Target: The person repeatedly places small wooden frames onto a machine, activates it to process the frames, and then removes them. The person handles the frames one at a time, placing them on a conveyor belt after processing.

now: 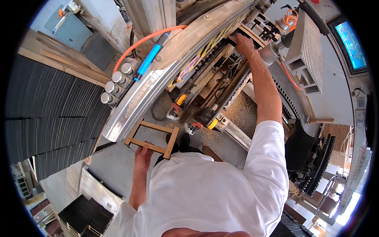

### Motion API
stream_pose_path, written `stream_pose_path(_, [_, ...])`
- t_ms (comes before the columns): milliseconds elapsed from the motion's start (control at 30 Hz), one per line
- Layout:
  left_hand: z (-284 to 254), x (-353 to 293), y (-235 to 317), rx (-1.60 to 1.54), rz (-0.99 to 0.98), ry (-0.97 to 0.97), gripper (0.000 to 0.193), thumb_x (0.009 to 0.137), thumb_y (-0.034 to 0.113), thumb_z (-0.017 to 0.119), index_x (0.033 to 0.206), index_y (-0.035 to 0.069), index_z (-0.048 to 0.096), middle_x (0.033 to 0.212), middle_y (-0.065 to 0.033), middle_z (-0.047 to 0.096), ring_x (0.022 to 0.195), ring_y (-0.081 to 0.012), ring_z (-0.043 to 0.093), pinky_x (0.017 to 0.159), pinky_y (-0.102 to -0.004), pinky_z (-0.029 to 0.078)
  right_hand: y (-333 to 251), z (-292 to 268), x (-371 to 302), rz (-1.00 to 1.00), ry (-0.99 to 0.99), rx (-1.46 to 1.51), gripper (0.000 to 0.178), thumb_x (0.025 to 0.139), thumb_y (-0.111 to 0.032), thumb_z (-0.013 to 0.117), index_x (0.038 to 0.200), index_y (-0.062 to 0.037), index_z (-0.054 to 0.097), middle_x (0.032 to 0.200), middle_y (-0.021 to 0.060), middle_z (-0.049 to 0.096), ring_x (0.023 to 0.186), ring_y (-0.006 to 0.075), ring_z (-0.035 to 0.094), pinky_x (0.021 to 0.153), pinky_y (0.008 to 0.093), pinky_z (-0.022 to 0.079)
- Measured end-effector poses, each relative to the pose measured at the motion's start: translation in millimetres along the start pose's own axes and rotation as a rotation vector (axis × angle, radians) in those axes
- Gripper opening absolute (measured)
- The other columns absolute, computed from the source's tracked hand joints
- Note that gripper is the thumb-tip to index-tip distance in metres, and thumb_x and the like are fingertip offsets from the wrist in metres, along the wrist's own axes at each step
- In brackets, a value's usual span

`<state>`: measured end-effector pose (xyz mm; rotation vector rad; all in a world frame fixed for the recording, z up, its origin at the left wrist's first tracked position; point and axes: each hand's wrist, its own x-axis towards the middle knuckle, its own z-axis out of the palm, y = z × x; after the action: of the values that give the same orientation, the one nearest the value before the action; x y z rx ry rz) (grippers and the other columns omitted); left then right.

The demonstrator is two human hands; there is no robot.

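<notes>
My left hand [143,156] is closed round the near rail of a small light-wood frame [171,143]. The frame is rectangular, with rails that run past the corners, and it hangs low in front of my body, left of my feet. My right arm is stretched far forward over a machine bed [221,85]. At the bed's far end my right hand [244,45] is curled beside a wooden piece [254,36]; its fingers are partly hidden, and what they grip does not show clearly.
A curved metal beam [136,93] carries a blue marker [152,56], silver knobs [118,77] and an orange hose [146,37]. Dark stacked strips [59,110] stand at left. Sawdust [244,114] covers parts of the machine. A ribbed aluminium profile [306,51] and a screen [350,45] are at right.
</notes>
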<state>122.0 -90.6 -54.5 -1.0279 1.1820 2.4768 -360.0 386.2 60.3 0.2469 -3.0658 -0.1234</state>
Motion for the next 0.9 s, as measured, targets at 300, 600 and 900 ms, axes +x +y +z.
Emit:
stream_pose_path(300, [26,8,-10,0.160,0.079,0.013,0.044,0.091,0.020,0.064,0.127,0.001,0.049,0.120,-0.0089,0.060,0.111,-0.0195,0.056,0.096,-0.0356,0.044,-5,-12,0,0.001,-0.035,-0.078,0.027,0.078,-0.005,0.055,0.103,-0.0059,0.065,0.106,0.0171,0.066,0.101,0.0341,0.063,0.083,0.0476,0.050])
stream_pose_path(600, [25,-18,-1,0.213,0.207,0.155,0.041,0.093,0.016,0.060,0.128,-0.001,0.049,0.118,-0.0103,0.061,0.111,-0.0206,0.057,0.098,-0.0357,0.045,-26,-26,-1,0.015,-0.077,-0.027,0.017,0.079,-0.010,0.061,0.095,-0.0074,0.067,0.104,0.0166,0.067,0.100,0.0362,0.064,0.081,0.0467,0.052])
stream_pose_path(900, [6,-66,59,0.323,0.523,0.061,0.032,0.095,0.015,0.056,0.125,0.002,0.054,0.116,-0.0052,0.064,0.107,-0.0159,0.057,0.094,-0.0337,0.046,107,28,23,-0.088,0.108,-0.236,0.039,0.080,-0.028,0.071,0.106,-0.0022,0.060,0.103,0.0226,0.065,0.097,0.0393,0.063,0.080,0.0484,0.053])
